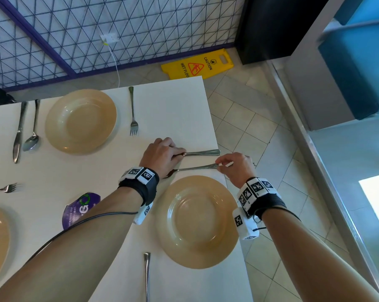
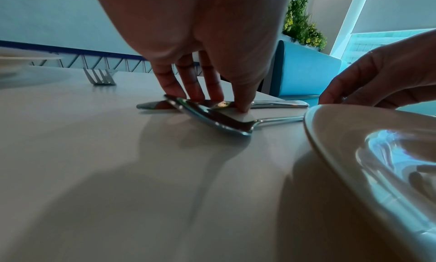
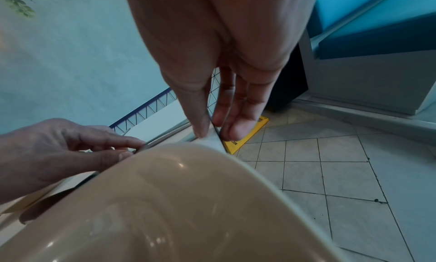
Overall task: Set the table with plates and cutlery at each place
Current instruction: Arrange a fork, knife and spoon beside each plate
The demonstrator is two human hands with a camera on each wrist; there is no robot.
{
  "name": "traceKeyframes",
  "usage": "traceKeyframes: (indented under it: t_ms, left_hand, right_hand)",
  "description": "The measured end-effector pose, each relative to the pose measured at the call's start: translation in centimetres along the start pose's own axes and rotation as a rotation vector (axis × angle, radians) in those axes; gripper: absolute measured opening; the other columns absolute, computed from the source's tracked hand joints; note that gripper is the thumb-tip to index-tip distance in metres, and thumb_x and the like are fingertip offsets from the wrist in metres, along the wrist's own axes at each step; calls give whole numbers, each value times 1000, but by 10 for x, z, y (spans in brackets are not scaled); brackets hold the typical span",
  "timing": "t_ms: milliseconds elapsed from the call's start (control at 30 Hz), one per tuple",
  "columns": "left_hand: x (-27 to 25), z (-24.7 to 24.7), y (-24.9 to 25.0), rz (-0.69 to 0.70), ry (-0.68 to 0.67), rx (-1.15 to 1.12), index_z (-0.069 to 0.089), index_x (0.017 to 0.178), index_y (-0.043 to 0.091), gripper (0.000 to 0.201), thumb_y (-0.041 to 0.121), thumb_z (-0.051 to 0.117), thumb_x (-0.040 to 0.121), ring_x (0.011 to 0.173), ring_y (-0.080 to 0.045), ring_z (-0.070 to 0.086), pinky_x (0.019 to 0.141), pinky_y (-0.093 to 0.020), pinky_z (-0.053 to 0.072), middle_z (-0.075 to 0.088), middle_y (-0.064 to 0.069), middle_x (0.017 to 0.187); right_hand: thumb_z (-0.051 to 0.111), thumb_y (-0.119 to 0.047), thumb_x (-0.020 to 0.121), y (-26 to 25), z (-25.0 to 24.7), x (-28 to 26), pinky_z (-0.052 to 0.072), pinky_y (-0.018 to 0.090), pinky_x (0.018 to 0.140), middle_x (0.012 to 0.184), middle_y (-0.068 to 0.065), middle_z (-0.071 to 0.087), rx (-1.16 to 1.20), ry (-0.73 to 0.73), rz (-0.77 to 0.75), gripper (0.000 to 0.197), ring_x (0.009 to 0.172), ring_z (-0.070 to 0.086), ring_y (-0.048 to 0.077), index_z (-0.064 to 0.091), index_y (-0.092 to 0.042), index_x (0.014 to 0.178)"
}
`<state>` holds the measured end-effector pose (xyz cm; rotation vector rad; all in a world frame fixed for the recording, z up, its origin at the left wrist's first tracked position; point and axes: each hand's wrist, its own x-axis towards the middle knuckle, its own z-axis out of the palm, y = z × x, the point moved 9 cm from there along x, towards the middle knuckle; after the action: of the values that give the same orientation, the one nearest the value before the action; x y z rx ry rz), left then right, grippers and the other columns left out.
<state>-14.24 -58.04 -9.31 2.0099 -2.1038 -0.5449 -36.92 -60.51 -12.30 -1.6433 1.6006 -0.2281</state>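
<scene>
A: Where's the cutlery?
B: Flat on the tabletop (image 1: 173, 110), just beyond the near plate (image 1: 197, 223): knife (image 1: 202, 152) and spoon (image 1: 195, 168), parallel, long axes left-right, handles pointing right toward the edge.
A: Hands?
B: The left hand (image 1: 162, 154) pinches the knife, the right hand (image 1: 236, 168) pinches the spoon's handle tip.

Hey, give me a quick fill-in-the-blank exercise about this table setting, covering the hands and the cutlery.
1. The right hand pinches the handle end of the ____, just beyond the near plate.
2. The left hand holds the ____ down on the table.
3. The wet floor sign lying on the tiles is ____.

Missing words: spoon; knife; yellow.
</scene>
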Motion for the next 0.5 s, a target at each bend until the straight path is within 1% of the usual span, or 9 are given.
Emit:
traceKeyframes:
  t_ms: [233,400,500]
  left_hand:
    - [-1,-2,-1,1,33,34,76,109,30,21,32,67,90,87,-30,56,74,-42,52,64,-3,94]
    - [-1,-2,-2,8,24,32,75,111,29,23,33,67,90,89,-31,56,76,-43,52,64,-4,96]
    - [-2,-6,-3,-2,27,23,73,114,29,27,37,67,89,94,-33,56,79,-43,49,64,-5,101]
  right_hand:
    - [75,-21,82,0,-1,-2,57,36,86,97,-4,71,-5,-16,9,12,85,65,16,76,-28,91]
    - [74,-20,82,-1,-2,-4,55,35,89,95,-6,69,15,-23,24,13,86,64,14,76,-27,92]
    - [74,-21,83,-1,-4,-6,52,34,94,95,-9,68,33,-41,21,15,89,63,13,75,-27,97]
